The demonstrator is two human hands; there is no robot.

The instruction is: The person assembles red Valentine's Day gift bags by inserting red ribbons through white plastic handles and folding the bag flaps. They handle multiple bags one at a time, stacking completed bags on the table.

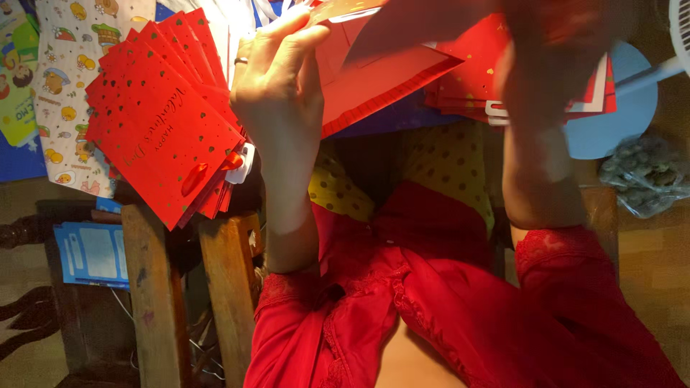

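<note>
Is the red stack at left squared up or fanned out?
Fanned out. The red stack shows many staggered edges along its top, the pieces offset like a spread deck. It lies beside the left hand.

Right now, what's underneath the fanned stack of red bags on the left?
Under the fanned stack of red bags a cartoon-printed sheet shows at its left, and wooden slats below. Whatever lies directly beneath the stack is covered.

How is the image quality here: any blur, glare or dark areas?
Head view: the right hand is smeared by motion blur; the left hand on the red paper sheet is sharp; glare blows out the top centre; the stack of red envelopes is well lit; the lower left is dim.
</note>
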